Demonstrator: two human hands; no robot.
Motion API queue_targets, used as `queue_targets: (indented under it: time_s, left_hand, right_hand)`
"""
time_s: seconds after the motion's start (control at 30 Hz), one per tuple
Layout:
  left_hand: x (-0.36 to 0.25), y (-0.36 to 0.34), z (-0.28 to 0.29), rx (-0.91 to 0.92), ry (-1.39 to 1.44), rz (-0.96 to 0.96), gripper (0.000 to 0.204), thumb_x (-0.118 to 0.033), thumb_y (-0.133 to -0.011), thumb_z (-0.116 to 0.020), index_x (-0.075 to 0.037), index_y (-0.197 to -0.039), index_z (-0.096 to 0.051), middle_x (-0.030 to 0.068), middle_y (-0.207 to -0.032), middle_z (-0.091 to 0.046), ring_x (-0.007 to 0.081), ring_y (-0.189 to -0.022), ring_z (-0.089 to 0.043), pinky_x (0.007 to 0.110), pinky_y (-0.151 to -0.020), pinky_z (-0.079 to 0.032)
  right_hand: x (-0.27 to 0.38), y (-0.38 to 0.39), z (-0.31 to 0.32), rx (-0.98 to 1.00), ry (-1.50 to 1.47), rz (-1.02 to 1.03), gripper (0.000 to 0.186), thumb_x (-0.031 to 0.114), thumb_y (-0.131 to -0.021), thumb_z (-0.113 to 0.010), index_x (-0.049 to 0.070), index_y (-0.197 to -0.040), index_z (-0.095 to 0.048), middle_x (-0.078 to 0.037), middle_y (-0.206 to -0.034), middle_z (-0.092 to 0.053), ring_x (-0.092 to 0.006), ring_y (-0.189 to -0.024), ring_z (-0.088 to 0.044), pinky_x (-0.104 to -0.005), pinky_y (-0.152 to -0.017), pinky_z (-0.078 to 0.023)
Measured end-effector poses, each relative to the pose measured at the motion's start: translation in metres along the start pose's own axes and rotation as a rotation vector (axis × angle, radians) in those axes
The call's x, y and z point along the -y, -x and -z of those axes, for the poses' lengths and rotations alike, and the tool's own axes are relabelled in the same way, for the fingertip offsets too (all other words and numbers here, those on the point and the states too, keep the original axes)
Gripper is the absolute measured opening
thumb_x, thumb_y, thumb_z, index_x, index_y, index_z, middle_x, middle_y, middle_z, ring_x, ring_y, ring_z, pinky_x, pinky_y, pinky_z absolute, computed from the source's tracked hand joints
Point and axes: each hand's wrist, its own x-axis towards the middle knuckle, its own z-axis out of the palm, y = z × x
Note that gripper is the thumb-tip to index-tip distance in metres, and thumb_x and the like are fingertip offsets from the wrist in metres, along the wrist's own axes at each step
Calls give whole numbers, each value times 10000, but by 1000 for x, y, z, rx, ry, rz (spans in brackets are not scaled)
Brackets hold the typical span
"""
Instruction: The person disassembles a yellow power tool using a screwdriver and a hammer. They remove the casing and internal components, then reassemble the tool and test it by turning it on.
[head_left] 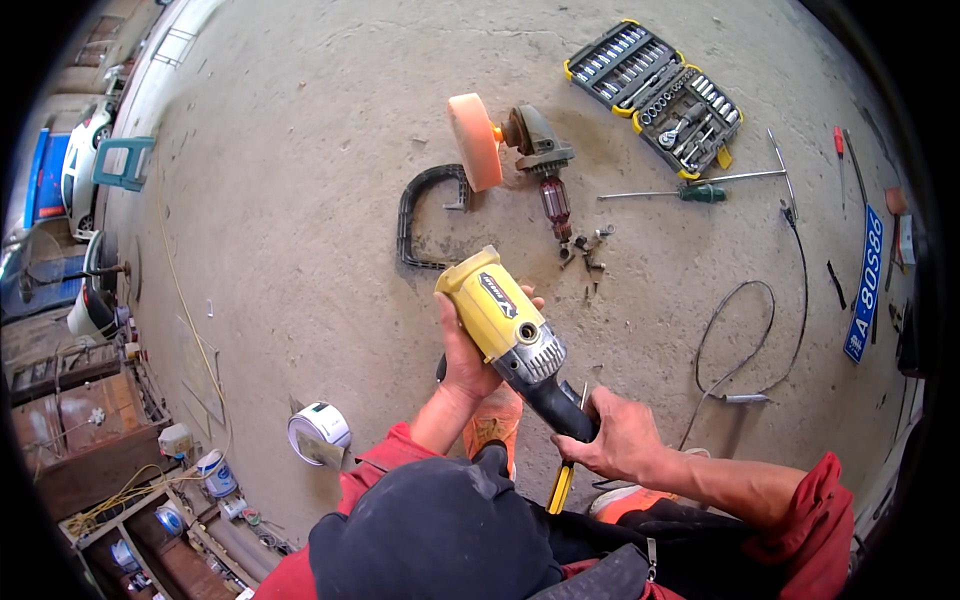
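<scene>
My left hand [468, 362] is wrapped round the yellow housing [492, 300] of a polisher, its flanged end tilted up and away from me. My right hand [622, 436] closes at the rear end of its black handle [555, 405]. A slim yellow-and-black hand tool [561, 490] also runs through my right hand, with a thin metal tip showing above the fingers; its exact kind is unclear. Beyond the housing, the polisher's gear head [541, 138] lies on the floor with an orange foam pad [475, 142] and the bare armature [556, 203] attached. A black loop handle [406, 220] lies beside them.
Several small screws and parts [592, 256] lie below the armature. An open socket set [655, 95] sits far right, near a green-handled screwdriver [703, 193], a T-handle wrench [780, 172] and a looped power cord [770, 300]. A white round container [320, 432] stands left.
</scene>
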Motion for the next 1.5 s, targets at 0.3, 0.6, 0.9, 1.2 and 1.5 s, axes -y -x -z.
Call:
queue_targets:
  time_s: [0.3, 0.6, 0.9, 1.2, 1.5]
  left_hand:
    - [5, 2, 6, 12, 43, 4, 1017, -888, -846, -425, -64, -1441, -446, 189, -1335, -593, 389, -1270, -581, 541, -1077, -484]
    - [5, 6, -4, -7, 22, -15, 1042, -891, -837, -423, -49, -1450, -427, 198, -1362, -573, 389, -1283, -569, 586, -1095, -459]
    - [9, 6, 5, -3, -138, -81, 992, -823, -835, -551, -58, -1455, -427, 177, -1346, -585, 359, -1243, -600, 518, -1057, -511]
    - [9, 8, 5, -176, -71, -80, 955, -789, -835, -610, -72, -1444, -447, 169, -1299, -616, 363, -1211, -614, 510, -1065, -498]
    - [2, 12, 2, -116, -56, -100, 957, -835, -847, -536, -78, -1428, -460, 188, -1278, -618, 350, -1191, -622, 505, -1040, -513]
  right_hand:
    - [0, 0, -1, -4, 82, 21, 554, 503, -758, -773, 7, -942, -609, -206, -819, -691, -397, -798, -699, -467, -768, -548]
    - [-6, -1, -2, -45, 153, 108, 519, 462, -758, -768, 3, -919, -587, -207, -852, -678, -399, -797, -684, -481, -744, -538]
    - [-20, -4, 1, -176, 313, 264, 474, 389, -759, -800, 10, -911, -558, -197, -852, -646, -388, -797, -670, -492, -697, -528]
    - [-32, -10, 5, -348, 567, 496, 415, 362, -754, -805, 64, -890, -550, -113, -812, -572, -286, -760, -609, -406, -670, -481]
    - [-26, -6, -3, -324, 637, 512, 447, 409, -755, -812, 75, -887, -547, -95, -815, -559, -264, -764, -604, -403, -665, -466]
